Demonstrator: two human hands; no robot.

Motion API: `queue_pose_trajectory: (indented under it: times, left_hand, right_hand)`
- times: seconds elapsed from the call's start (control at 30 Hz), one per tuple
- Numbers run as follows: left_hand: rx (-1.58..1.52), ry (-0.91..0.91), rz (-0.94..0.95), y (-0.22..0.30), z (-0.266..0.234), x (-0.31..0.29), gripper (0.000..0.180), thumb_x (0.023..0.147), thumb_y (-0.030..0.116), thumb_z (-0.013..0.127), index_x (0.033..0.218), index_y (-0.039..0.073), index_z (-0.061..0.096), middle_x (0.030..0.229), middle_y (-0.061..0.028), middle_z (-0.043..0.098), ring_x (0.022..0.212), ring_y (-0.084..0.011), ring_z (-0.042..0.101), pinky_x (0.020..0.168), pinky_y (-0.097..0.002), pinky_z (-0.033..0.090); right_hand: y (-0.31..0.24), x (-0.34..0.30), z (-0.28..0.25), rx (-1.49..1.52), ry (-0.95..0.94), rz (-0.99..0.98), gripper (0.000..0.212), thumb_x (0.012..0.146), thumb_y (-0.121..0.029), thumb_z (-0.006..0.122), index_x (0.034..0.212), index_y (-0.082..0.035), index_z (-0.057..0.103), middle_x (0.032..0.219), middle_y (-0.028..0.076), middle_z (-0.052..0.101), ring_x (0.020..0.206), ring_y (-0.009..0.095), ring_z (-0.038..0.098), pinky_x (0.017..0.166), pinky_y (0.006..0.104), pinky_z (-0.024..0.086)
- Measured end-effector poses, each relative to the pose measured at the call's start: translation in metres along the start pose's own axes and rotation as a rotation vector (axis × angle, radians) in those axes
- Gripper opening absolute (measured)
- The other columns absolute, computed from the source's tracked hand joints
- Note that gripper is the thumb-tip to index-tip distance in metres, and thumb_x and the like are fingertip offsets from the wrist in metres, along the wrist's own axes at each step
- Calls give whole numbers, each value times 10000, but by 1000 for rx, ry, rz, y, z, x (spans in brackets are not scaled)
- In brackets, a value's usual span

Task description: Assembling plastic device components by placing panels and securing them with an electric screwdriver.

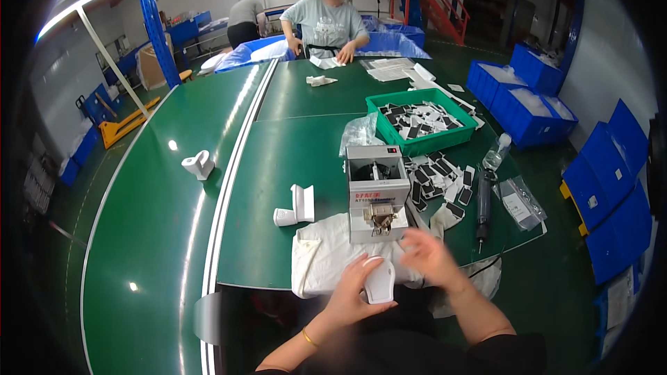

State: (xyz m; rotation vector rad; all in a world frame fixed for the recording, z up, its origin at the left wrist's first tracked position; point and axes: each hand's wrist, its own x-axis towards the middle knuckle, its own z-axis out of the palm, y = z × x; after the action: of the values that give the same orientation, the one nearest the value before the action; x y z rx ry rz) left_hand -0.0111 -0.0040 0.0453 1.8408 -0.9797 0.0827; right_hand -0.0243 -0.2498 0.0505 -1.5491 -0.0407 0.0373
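My left hand (353,293) is closed around a white plastic housing (379,282), its hollow side facing up, over the near table edge. Beside it, my right hand (429,258) is raised and smeared by motion, so I cannot make out whether its fingers hold anything. Just ahead stands a grey screw feeder (379,179) with a metal outlet at its front. A folded white cloth (316,253) lies under and left of the feeder. Two white plastic parts (295,208) rest left of the feeder. An electric screwdriver (483,212) lies to the right.
A green bin (427,146) of small black-and-white pieces stands behind the feeder, with a loose pile (438,179) in front of it. Another white part (199,164) sits on the left conveyor (163,236). Across the table a co-worker (325,24) handles white parts. Blue crates (517,107) stand right.
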Motion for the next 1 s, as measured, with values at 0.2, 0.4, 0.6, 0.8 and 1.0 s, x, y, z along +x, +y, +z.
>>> queue_pose_trajectory:
  times: [0.2,0.4,0.6,0.8,1.0]
  left_hand:
    - [24,80,-173,-17,-9,1,888,631,307,934,1380,56,528,1300,-179,562,1191,-360,544,1029,-426,445]
    - [157,120,-27,-29,7,-1,829,648,350,915,1367,106,583,1316,-198,542,1216,-391,515,1038,-452,437]
    - [248,129,-30,-19,5,-4,807,644,361,914,1348,118,602,1312,-199,534,1189,-401,515,1012,-473,441]
    - [174,134,-28,-26,11,-18,785,642,344,916,1337,138,616,1311,-210,530,1187,-403,514,1017,-472,433]
    - [185,77,9,-36,3,-17,759,632,248,902,1329,135,625,1361,-227,512,1243,-422,498,1031,-470,430]
  right_hand:
    - [-11,47,-164,-1245,1000,-172,522,809,-227,779,1254,-33,587,1097,163,626,1014,357,628,906,443,508]
    - [21,71,-227,-926,954,357,695,699,-392,801,1208,43,612,1194,285,657,1093,409,654,948,432,507]
    - [8,84,-223,-976,775,551,600,649,-320,812,1111,31,658,1075,261,698,999,368,694,849,431,541]
    - [0,57,-201,-222,723,112,517,719,-137,756,1180,5,571,970,144,655,796,274,655,714,411,553]
    - [-75,54,-117,620,198,-235,663,826,-144,620,1459,-134,422,1084,114,589,926,265,635,838,493,558]
